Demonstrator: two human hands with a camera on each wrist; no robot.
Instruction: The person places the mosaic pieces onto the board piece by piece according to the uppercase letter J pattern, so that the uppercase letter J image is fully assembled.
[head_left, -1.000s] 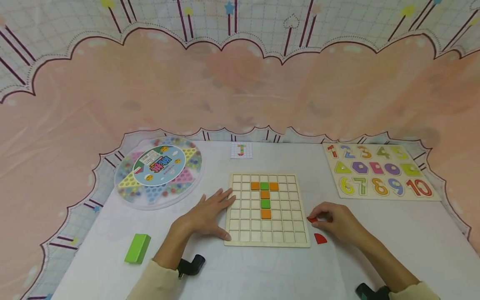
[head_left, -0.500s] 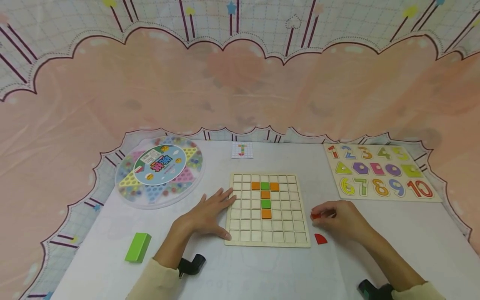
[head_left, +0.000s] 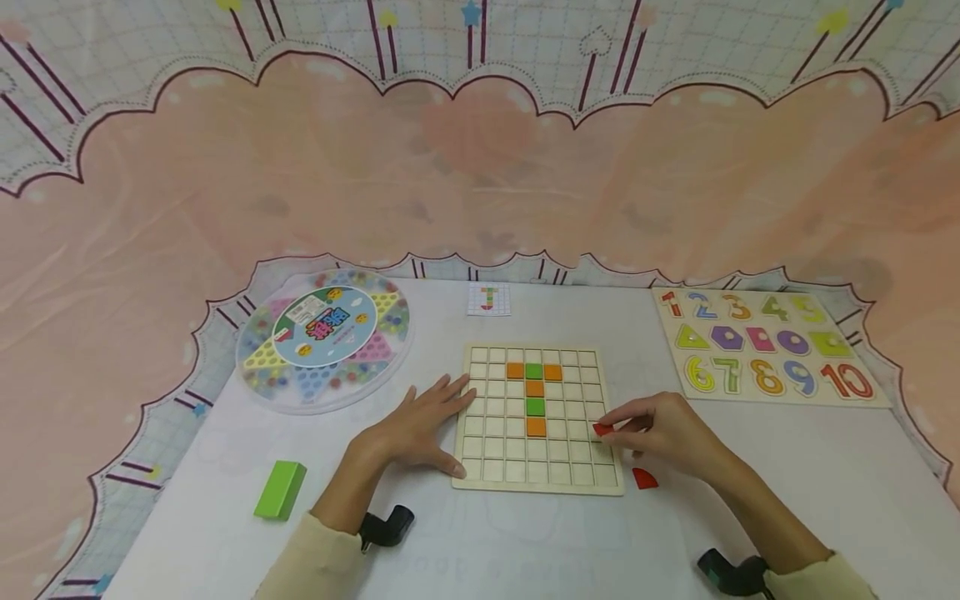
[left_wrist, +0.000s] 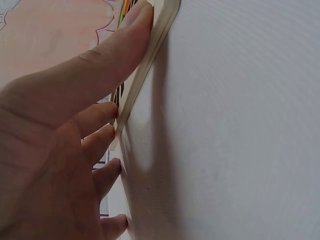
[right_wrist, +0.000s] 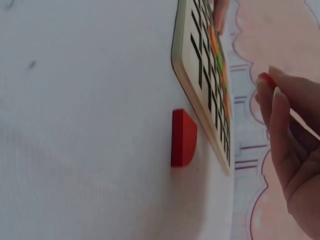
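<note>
A wooden grid board [head_left: 492, 450] lies mid-table, with orange and green square tiles set in a T-like pattern, among them a green tile [head_left: 535, 407]. My left hand [head_left: 416, 425] rests at the board's left edge, fingers spread, thumb on its near-left corner. Between thumb and fingertips my right hand [head_left: 675, 433] pinches a small red piece [head_left: 602, 429] over the board's right edge; in the right wrist view that red piece [right_wrist: 267, 79] is mostly covered by the fingers. A second red piece, a quarter-circle block [head_left: 644, 478], lies on the table just right of the board.
Behind the board is a small pattern card [head_left: 488, 299]. A round board game [head_left: 322, 342] stands at the back left and a number-and-shape puzzle [head_left: 772, 346] at the back right. A green block [head_left: 280, 490] lies left of the left arm, on the white table [head_left: 540, 550].
My right hand, still pinching the red piece, has moved left from beside the board to over its right edge. The left hand stays in place on the board; the view has shifted slightly.
</note>
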